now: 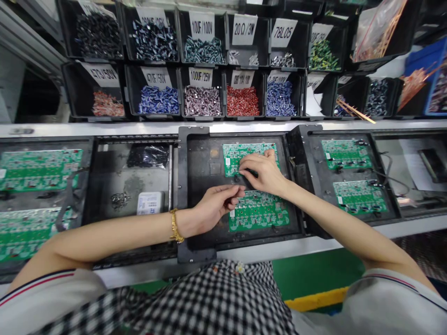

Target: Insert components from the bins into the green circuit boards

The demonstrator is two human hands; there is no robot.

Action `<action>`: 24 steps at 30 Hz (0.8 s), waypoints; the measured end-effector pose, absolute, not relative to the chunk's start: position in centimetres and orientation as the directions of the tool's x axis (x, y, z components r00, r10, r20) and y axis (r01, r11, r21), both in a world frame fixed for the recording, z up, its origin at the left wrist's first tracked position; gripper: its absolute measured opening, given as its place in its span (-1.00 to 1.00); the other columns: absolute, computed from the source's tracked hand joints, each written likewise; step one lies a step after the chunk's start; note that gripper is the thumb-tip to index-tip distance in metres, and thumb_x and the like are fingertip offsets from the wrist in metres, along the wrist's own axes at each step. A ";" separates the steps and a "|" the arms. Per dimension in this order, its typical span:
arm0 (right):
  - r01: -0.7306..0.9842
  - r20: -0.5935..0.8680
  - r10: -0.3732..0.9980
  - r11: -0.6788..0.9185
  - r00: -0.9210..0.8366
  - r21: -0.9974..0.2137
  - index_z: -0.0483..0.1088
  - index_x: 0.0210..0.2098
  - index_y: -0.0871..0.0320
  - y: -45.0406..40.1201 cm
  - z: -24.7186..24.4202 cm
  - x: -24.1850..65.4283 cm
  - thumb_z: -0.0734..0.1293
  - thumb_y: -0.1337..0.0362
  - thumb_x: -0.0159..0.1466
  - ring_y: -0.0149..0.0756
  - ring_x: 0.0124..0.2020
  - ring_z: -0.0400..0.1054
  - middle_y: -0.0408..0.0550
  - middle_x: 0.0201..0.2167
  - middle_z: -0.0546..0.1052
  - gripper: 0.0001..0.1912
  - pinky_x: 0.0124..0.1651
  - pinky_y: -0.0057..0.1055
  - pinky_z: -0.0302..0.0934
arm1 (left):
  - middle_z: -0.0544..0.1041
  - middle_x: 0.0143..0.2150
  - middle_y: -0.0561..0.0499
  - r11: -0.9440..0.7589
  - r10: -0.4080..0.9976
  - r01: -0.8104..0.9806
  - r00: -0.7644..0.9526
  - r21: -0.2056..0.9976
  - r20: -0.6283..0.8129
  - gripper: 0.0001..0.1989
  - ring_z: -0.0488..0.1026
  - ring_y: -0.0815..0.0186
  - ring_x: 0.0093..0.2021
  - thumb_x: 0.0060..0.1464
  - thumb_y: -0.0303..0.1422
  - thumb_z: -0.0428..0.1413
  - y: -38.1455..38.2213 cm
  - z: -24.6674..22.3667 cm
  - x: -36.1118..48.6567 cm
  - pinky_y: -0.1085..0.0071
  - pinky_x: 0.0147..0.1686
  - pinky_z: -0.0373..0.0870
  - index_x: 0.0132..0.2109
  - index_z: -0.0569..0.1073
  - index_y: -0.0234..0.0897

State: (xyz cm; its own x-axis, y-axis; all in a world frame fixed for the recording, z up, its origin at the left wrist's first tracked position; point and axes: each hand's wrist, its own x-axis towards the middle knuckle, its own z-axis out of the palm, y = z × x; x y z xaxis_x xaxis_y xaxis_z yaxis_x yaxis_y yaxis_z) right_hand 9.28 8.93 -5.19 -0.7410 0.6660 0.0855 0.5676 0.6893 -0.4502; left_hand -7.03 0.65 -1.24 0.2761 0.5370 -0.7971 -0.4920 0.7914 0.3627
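Note:
Two green circuit boards lie one behind the other in a black carrier tray. Over the near edge of the rear circuit board is my right hand, its fingers bent down and pinched together; what they hold, if anything, is hidden. My left hand hovers at the left edge of the front circuit board, thumb and fingertips closed together. Anything between those fingertips is too small to make out. A gold bracelet circles my left wrist.
Labelled black bins of small components, such as red capacitors, stand in two rows behind the line. Other carriers with circuit boards sit to both sides. Left of the tray are a white box, a black plastic bag and loose metal parts.

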 end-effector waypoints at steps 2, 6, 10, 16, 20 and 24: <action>0.568 0.087 0.663 0.695 -0.743 -0.442 0.38 -0.36 0.15 8.9 -5.1 9.3 0.14 0.30 0.28 -0.26 -0.22 0.33 -0.13 -0.26 0.51 -0.80 -0.20 -0.29 -0.25 | 0.43 -0.37 -0.04 0.795 0.525 -0.494 0.267 0.353 -0.808 -0.87 0.23 0.59 -0.53 0.10 -0.52 0.08 0.6 -1.3 -7.0 0.63 -0.50 0.19 -0.33 0.53 -0.48; 0.573 0.090 0.644 0.728 -0.760 -0.377 0.39 -0.35 0.14 8.5 -5.1 9.2 0.14 0.30 0.29 -0.25 -0.21 0.31 -0.13 -0.27 0.51 -0.79 -0.18 -0.28 -0.24 | 0.44 -0.38 -0.03 0.788 0.535 -0.503 0.271 0.356 -0.800 -0.91 0.22 0.59 -0.53 0.03 -0.47 0.17 0.4 -1.4 -7.0 0.63 -0.51 0.18 -0.36 0.53 -0.47; 0.643 0.105 0.702 0.694 -0.705 -0.323 0.38 -0.36 0.16 7.8 -5.4 9.0 0.16 0.29 0.28 -0.23 -0.21 0.31 -0.10 -0.27 0.52 -0.81 -0.17 -0.25 -0.21 | 0.42 -0.41 -0.01 0.773 0.565 -0.500 0.261 0.391 -0.783 -0.85 0.22 0.58 -0.54 -0.01 -0.40 0.21 0.2 -1.5 -6.9 0.62 -0.52 0.18 -0.38 0.51 -0.47; 0.686 0.044 0.825 0.497 -0.564 -0.531 0.40 -0.42 0.15 6.6 -3.5 9.3 0.24 0.22 0.25 -0.23 -0.25 0.37 -0.11 -0.34 0.54 -0.81 -0.13 -0.22 -0.09 | 0.38 -0.48 0.05 0.743 0.590 -0.524 0.223 0.415 -0.775 -0.81 0.23 0.57 -0.55 0.00 -0.35 0.20 -0.5 -1.2 -6.3 0.63 -0.53 0.18 -0.40 0.46 -0.45; 0.528 -0.053 0.809 0.330 -0.585 -0.782 0.43 -0.42 0.14 4.3 -0.4 10.6 0.29 0.21 0.18 -0.30 -0.35 0.40 -0.12 -0.41 0.55 -0.86 -0.24 -0.34 0.07 | 0.39 -0.49 0.05 0.726 0.626 -0.522 0.230 0.449 -0.745 -0.82 0.22 0.57 -0.55 0.00 -0.36 0.20 -1.1 -0.3 -4.7 0.63 -0.52 0.18 -0.41 0.46 -0.44; 0.640 -0.002 0.831 0.426 -0.556 -0.639 0.39 -0.42 0.16 1.7 1.0 13.5 0.27 0.30 0.18 -0.32 -0.34 0.40 -0.13 -0.40 0.54 -0.91 -0.24 -0.33 -0.03 | 0.46 -0.44 -0.02 0.795 0.570 -0.442 0.313 0.415 -0.759 -0.83 0.24 0.57 -0.55 0.04 -0.37 0.17 -2.3 0.5 -2.9 0.61 -0.53 0.18 -0.37 0.49 -0.45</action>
